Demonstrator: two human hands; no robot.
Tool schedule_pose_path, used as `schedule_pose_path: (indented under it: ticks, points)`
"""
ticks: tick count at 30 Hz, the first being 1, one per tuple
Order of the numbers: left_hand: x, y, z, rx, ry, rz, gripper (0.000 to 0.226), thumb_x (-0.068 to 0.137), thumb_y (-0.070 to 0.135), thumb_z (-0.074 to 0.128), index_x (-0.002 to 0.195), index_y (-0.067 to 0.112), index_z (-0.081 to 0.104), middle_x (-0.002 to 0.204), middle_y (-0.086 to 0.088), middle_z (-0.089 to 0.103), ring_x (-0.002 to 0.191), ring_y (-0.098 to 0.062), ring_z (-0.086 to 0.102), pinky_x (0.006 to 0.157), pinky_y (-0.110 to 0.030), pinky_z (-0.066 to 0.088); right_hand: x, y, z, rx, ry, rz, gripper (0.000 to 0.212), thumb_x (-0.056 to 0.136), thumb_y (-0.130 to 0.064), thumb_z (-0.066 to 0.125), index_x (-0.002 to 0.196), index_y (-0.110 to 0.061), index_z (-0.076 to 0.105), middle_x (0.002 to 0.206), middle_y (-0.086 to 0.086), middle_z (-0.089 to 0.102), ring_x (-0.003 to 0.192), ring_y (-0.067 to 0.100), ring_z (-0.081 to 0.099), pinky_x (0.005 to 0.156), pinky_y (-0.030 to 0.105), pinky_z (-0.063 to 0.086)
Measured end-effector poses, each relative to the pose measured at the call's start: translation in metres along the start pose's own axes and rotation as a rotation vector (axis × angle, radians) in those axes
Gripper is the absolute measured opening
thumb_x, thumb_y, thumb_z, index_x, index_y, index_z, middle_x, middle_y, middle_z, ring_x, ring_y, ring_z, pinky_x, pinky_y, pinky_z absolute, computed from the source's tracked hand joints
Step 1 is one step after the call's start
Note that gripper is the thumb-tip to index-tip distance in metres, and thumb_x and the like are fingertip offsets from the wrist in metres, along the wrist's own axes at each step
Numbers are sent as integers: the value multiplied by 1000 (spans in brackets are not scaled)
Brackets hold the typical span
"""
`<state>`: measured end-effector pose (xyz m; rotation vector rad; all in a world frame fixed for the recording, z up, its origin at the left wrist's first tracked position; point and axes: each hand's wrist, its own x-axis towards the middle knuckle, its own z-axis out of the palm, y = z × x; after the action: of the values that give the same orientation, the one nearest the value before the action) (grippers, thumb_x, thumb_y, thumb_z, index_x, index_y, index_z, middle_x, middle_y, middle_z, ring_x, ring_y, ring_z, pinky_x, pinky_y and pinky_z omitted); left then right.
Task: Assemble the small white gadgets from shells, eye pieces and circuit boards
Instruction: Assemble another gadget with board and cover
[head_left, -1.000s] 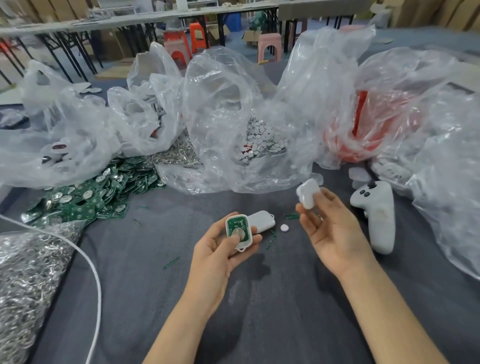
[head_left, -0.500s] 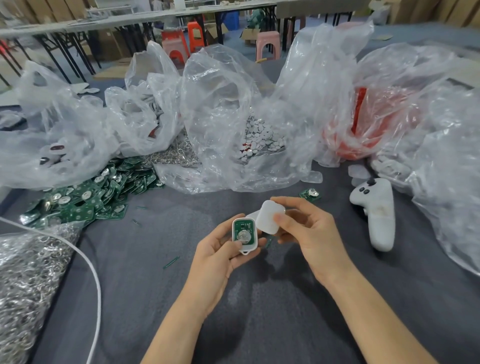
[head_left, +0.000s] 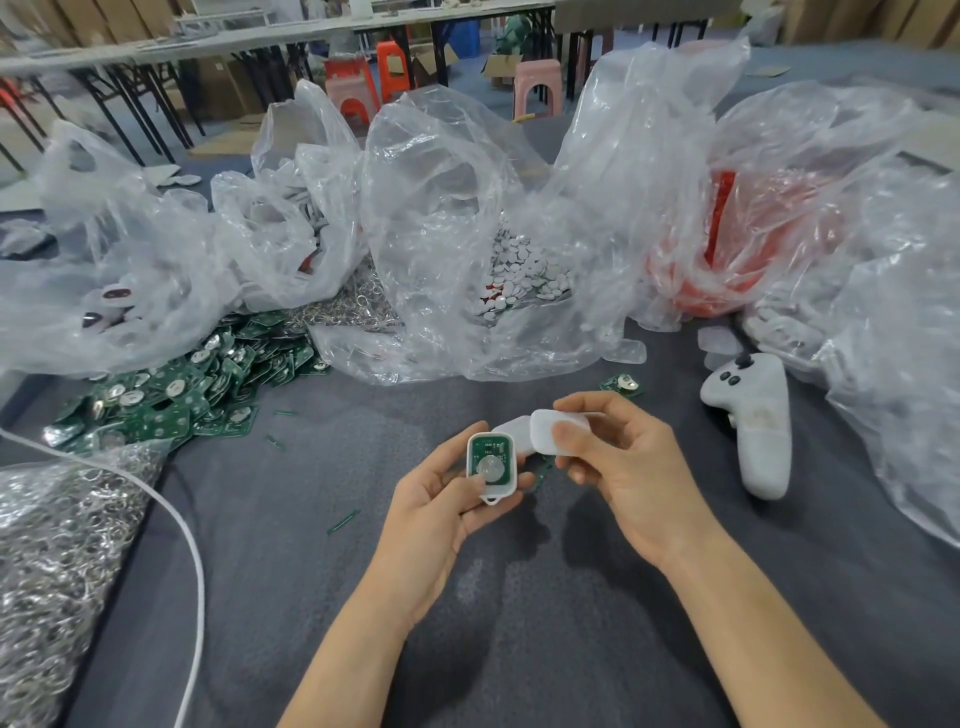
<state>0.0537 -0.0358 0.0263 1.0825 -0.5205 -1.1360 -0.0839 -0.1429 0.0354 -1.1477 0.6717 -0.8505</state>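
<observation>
Since half a second ago the right hand (head_left: 631, 462) has barely shifted, pinching the white cover shell (head_left: 550, 435) beside the left hand (head_left: 447, 499), which grips the open shell (head_left: 491, 464), circuit board showing, long axis pointing away, loop nearest. Beyond lies a spare circuit board (head_left: 621, 385).

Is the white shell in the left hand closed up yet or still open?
Open. The shell shows its green circuit board; the cover sits in the right hand, beside it.
</observation>
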Motion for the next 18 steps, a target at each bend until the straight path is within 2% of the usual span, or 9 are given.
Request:
schedule_pose_path:
  ticks: [3, 7, 13, 15, 18]
  points:
    - [0, 1, -1, -10, -12, -8, 40, 93, -10, 37, 126, 7, 55, 113, -19, 68, 95, -37, 69, 75, -30, 58, -1, 1, -1, -38, -84, 34, 19, 85, -1, 64, 95, -16, 71, 87, 0, 71, 70, 10, 56, 59, 19, 46]
    - [0, 2, -2, -15, -23, -27, 35, 95, -1, 38, 124, 6, 57, 113, -18, 69, 94, -35, 70, 71, -31, 58, -1, 2, 1, -19, -128, 42, 18, 83, -1, 66, 96, -13, 63, 80, 0, 71, 62, 9, 54, 54, 18, 45]
    - [0, 2, -4, 41, -91, -29, 41, 86, 19, 46, 124, 8, 58, 112, -20, 68, 97, -37, 68, 72, -33, 58, -3, -3, 2, -77, -190, -12, 24, 80, -6, 68, 98, -20, 75, 95, 4, 74, 74, 13, 55, 63, 17, 47]
    - [-1, 2, -5, 71, -119, -38, 43, 86, 21, 46, 126, 9, 58, 112, -20, 68, 99, -37, 67, 72, -33, 58, -5, -3, 5, -122, -199, -34, 25, 81, -2, 68, 101, -17, 74, 93, 6, 73, 68, 15, 54, 61, 17, 47]
    - [-1, 2, -6, 113, -142, -39, 43, 86, 23, 46, 125, 11, 59, 112, -19, 69, 99, -36, 68, 72, -32, 57, -7, -3, 10, -132, -181, -51, 20, 81, 4, 67, 97, -7, 67, 75, 0, 70, 52, 9, 52, 50, 18, 45]
